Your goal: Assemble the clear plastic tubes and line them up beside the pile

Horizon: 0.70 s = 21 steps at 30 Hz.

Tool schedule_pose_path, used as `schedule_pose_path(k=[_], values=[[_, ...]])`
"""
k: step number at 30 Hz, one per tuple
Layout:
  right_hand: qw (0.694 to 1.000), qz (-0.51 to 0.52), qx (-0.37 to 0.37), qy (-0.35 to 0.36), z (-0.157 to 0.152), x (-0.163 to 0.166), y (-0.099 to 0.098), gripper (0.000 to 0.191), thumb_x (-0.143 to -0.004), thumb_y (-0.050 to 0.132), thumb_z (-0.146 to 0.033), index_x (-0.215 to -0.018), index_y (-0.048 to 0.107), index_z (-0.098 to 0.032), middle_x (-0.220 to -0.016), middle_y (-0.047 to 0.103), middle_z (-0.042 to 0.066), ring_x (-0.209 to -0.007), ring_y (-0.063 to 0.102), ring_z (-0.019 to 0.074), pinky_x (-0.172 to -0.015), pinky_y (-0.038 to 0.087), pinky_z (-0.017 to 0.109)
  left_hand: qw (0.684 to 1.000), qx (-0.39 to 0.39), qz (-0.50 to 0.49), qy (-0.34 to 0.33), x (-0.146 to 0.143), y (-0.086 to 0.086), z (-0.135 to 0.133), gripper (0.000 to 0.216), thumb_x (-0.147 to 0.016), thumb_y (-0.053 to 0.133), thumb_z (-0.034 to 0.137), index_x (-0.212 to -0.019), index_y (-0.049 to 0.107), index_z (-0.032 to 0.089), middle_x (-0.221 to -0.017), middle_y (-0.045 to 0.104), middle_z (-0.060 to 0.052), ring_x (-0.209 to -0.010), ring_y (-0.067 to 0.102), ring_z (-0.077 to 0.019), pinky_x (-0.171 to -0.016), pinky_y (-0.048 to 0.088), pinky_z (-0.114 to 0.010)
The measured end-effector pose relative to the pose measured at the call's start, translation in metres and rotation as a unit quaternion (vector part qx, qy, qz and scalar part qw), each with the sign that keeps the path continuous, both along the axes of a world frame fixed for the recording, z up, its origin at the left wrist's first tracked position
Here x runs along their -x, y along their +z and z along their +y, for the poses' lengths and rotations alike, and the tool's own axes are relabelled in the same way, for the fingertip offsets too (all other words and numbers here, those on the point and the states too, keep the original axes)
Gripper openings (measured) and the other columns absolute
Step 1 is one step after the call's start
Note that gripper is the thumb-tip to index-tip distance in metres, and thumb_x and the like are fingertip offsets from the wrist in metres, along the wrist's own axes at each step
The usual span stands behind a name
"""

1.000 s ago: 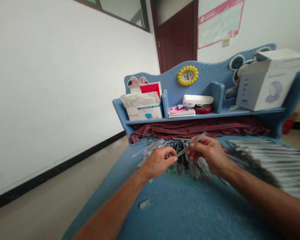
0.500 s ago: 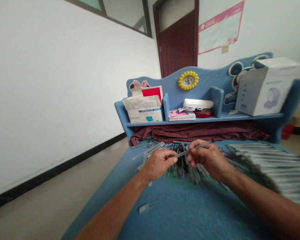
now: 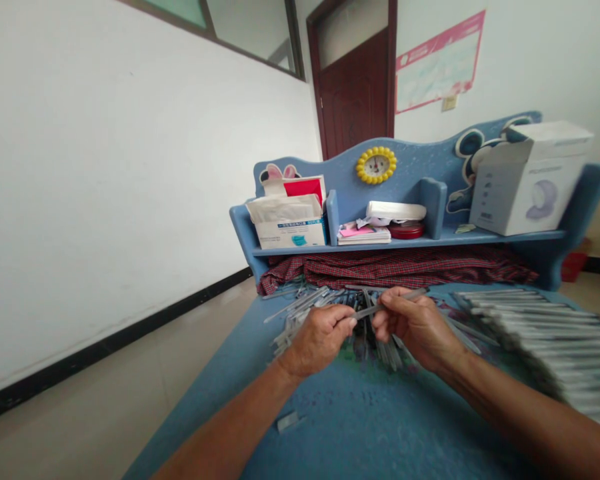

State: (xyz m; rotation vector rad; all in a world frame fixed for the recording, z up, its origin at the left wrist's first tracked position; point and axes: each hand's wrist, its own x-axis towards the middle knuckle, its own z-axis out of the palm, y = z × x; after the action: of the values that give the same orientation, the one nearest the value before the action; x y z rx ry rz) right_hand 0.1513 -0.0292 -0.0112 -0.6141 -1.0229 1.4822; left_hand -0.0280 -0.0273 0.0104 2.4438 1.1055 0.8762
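**Slip and Bend Hazard at a Two-Handed Pinch**

The left hand (image 3: 323, 337) is pinching the left end of a thin strip (image 3: 367, 312) between thumb and forefinger; the right hand (image 3: 417, 328), fingers curled, is pinching it farther right. The strip is spanning the gap between the hands, above a loose pile (image 3: 311, 300) on the blue table (image 3: 350, 427). Uneven pinch pressure could be bending it; a loose pinch could be letting it drop among similar pieces. A rightward sweep could be disturbing the aligned row (image 3: 555, 323). The strip is appearing slender, grey and fairly straight; blur is hiding finer detail.
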Motion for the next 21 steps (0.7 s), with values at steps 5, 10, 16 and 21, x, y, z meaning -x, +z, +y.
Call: schedule_pose_path(k=[5, 10, 16, 21], values=[[0.999, 0.031, 0.012, 0.012, 0.000, 0.002, -0.003, 0.017, -0.073, 0.064, -0.030, -0.074, 0.054, -0.016, -0.056, 0.067, 0.003, -0.040, 0.058, 0.0143, -0.042, 0.045, 0.024, 1.000, -0.001, 0.020, -0.006, 0.000, 0.001, -0.002, 0.023, -0.085, 0.042, 0.022, -0.069, 0.057, 0.015, -0.063, 0.054, 0.001, -0.063, 0.050, -0.0111, -0.061, 0.036, -0.021], [0.999, 0.042, 0.025, 0.021, -0.001, 0.002, -0.005, 0.017, -0.072, 0.065, -0.029, -0.072, 0.054, -0.017, -0.054, 0.066, 0.003, -0.039, 0.057, 0.0145, -0.042, 0.045, 0.025, 0.999, -0.017, 0.039, -0.006, -0.001, 0.002, -0.005, 0.024, -0.086, 0.041, 0.023, -0.069, 0.056, 0.016, -0.061, 0.052, 0.001, -0.062, 0.049, -0.0112, -0.060, 0.035, -0.022], [0.998, 0.039, 0.021, 0.032, -0.001, 0.001, -0.002, 0.015, -0.073, 0.064, -0.028, -0.072, 0.054, -0.017, -0.055, 0.067, 0.003, -0.040, 0.058, 0.0141, -0.043, 0.045, 0.024, 0.999, -0.011, 0.028, -0.014, 0.000, 0.002, -0.001, 0.020, -0.085, 0.042, 0.022, -0.076, 0.058, 0.015, -0.065, 0.054, 0.001, -0.065, 0.050, -0.0113, -0.062, 0.036, -0.022], [0.999, 0.022, -0.009, 0.027, -0.001, -0.002, 0.004, 0.017, -0.074, 0.063, -0.031, -0.073, 0.055, -0.016, -0.059, 0.067, 0.004, -0.044, 0.059, 0.0137, -0.045, 0.045, 0.023, 0.999, -0.010, 0.032, 0.013, 0.003, 0.004, 0.005, 0.023, -0.087, 0.041, 0.030, -0.078, 0.057, 0.016, -0.066, 0.053, 0.001, -0.065, 0.048, -0.0112, -0.060, 0.036, -0.022]])
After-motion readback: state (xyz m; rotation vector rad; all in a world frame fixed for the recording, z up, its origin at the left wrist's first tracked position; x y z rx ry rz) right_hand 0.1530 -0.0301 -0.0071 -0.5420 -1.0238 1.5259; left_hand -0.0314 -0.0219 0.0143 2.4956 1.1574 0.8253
